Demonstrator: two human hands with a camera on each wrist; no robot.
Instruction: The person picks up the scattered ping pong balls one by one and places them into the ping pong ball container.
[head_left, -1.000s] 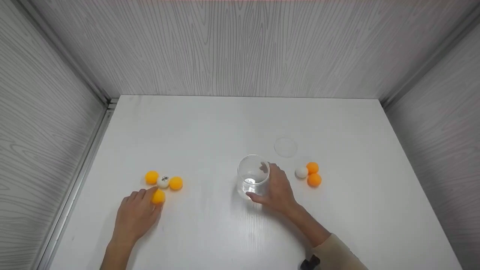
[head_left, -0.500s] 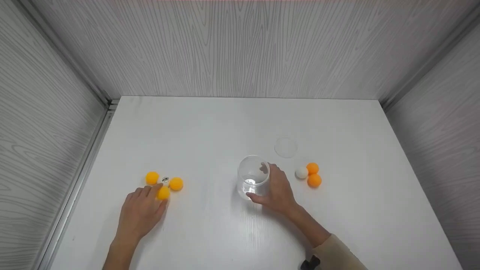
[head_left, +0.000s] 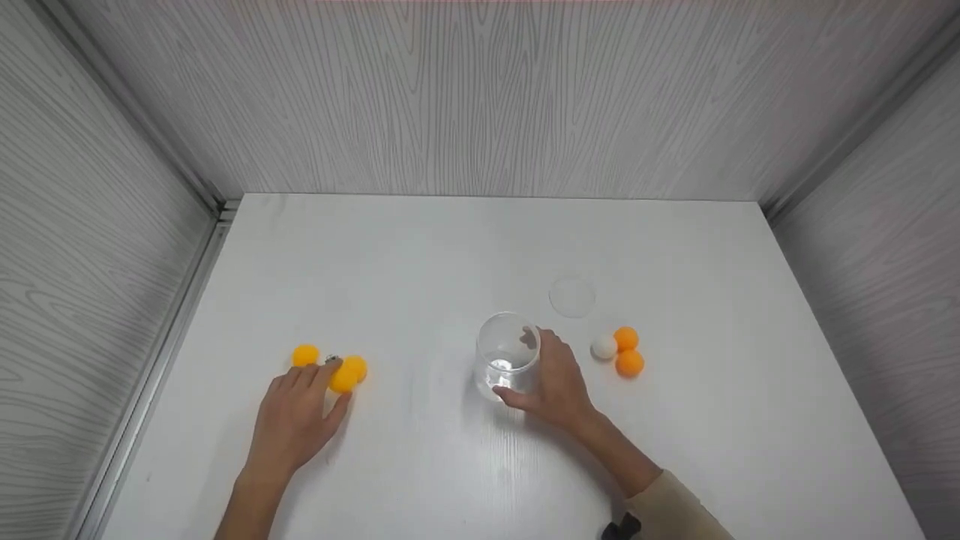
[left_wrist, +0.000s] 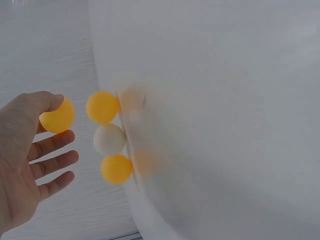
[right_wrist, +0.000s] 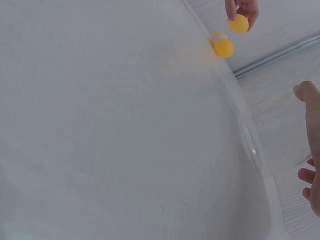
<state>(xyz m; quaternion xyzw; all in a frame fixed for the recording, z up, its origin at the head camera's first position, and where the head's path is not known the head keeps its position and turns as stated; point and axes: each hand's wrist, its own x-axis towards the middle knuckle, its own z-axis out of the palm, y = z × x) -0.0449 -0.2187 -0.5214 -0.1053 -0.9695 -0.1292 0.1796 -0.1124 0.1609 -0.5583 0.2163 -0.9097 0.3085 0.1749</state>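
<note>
Between the thumb and index finger of my left hand (head_left: 295,420) an orange-yellow table tennis ball (left_wrist: 60,117) is pinched, lifted off the table as the left wrist view shows. Its other fingers are spread. Just beyond it lie a yellow ball (head_left: 304,355), a white ball (left_wrist: 109,139) and a second yellow ball (left_wrist: 102,106), side by side. In the head view the hand mostly hides the white one. My right hand (head_left: 561,386) grips the side of a clear, open-topped jar (head_left: 495,367) that stands upright on the table; no ball shows inside it.
Right of the jar, two orange balls (head_left: 629,364) and a white ball (head_left: 604,347) sit clustered. A clear round disc, like a lid (head_left: 572,297), lies flat behind them. Wood-grain panels (head_left: 480,97) enclose the white table (head_left: 420,247) at the back and sides.
My left hand has moved to the right with the pinched ball, which now overlaps the right-hand yellow ball in the head view. The right hand and jar have stayed put.
</note>
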